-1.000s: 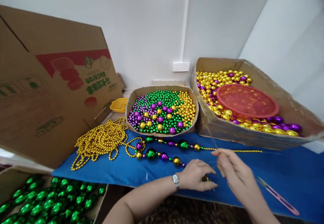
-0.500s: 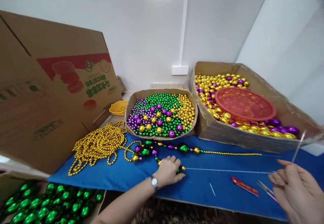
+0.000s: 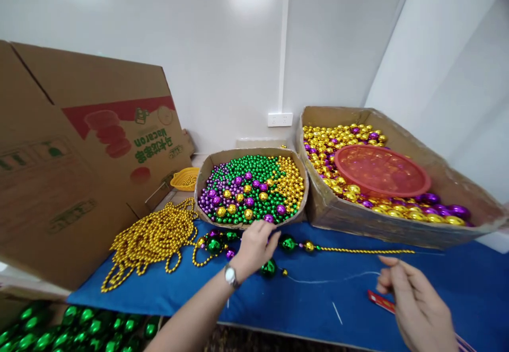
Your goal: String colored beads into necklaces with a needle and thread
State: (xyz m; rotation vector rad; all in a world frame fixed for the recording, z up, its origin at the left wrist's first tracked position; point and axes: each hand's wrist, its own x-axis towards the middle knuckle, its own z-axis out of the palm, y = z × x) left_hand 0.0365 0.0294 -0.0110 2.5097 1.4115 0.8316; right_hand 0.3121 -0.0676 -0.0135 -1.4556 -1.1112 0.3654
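Observation:
My left hand (image 3: 256, 243), with a watch on its wrist, reaches forward with fingers stretched out to the front edge of a small cardboard box (image 3: 207, 167). The box is full of green, purple and gold beads (image 3: 254, 185). Under this hand lies a partly strung strand (image 3: 288, 244) of large green, purple and gold beads, ending in a green bead (image 3: 269, 268). A thin white thread (image 3: 334, 278) runs from that bead across the blue cloth (image 3: 310, 304) to my right hand (image 3: 413, 304). That hand's fingers are pinched at the thread's end.
A heap of gold bead chain (image 3: 153, 238) lies at the left. A large box (image 3: 358, 226) of gold and purple balls holds a red bowl (image 3: 382, 172). There is also a yellow basket (image 3: 185, 178), a tall printed carton (image 3: 79, 145), green balls (image 3: 79, 328) and a red strip (image 3: 382, 301).
My left hand has left the strand's end and reached up to the small bead box. My right hand has come back in from the far right, drawing the thread with it.

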